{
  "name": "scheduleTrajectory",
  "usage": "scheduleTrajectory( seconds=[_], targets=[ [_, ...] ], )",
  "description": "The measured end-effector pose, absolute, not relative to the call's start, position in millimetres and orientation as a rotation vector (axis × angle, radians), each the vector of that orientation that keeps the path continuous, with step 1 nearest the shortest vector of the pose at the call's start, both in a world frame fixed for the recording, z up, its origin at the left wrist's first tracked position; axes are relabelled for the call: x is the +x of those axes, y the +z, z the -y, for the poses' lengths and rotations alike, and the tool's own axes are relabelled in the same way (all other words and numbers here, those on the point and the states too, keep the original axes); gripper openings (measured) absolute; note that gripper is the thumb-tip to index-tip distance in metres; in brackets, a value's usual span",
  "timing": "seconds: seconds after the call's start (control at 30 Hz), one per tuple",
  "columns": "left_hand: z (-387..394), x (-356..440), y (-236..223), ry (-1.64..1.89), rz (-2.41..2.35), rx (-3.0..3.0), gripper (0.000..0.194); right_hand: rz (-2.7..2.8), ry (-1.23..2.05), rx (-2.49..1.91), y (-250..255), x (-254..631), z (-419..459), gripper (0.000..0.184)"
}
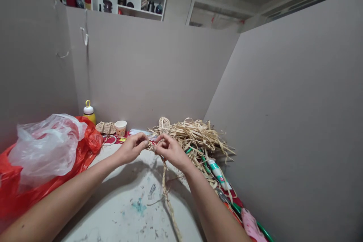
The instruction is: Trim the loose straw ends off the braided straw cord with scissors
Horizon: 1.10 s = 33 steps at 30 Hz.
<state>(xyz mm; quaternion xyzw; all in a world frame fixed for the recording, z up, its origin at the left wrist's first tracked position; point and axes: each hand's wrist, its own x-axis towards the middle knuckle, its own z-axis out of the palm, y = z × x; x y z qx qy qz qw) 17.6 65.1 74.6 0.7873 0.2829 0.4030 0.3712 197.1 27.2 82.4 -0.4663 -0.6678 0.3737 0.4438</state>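
A braided straw cord point(167, 196) runs from between my hands down over the table toward me. Its upper end, with loose strands, is pinched between the thumb and fingers of my left hand point(134, 146). Close beside it, my right hand point(172, 152) is also closed on the straw, fingertips nearly meeting the left ones. Just beyond my right hand lies a large heap of dry straw strips point(195, 132). A small woven straw piece point(164, 125) stands upright behind my hands. My fingers partly hide the worked end of the braid.
The white table point(124, 208) has blue-green stains. Left are red and clear plastic bags point(51, 147), a yellow bottle point(89, 113), a paper cup point(120, 128) and woven soles point(106, 127). A white-green tube point(217, 173) and scissors point(222, 196) lie right. Grey partitions point(147, 68) enclose the table.
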Motion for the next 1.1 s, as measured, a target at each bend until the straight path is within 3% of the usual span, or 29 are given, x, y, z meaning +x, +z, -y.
scheduleTrajectory(
  seconds=[0.1,0.23,0.33,0.77,1.1],
  targets=[
    [-66,17,74,0.941,-0.668,1.928,0.02,1.748,0.879,-1.112,82,197,-27,0.029],
    [-69,17,72,0.849,-0.608,1.724,0.029,1.829,0.779,-1.1,80,198,-29,0.016],
    [-69,18,72,0.84,-0.611,1.683,0.032,1.872,0.734,-1.102,79,200,-29,0.016],
    [-64,25,75,1.224,-0.733,1.531,0.026,1.797,0.795,-1.065,82,203,-26,0.025],
    [-72,12,77,0.709,-0.63,1.436,0.03,1.809,0.846,-1.045,77,199,-26,0.027]
  ],
)
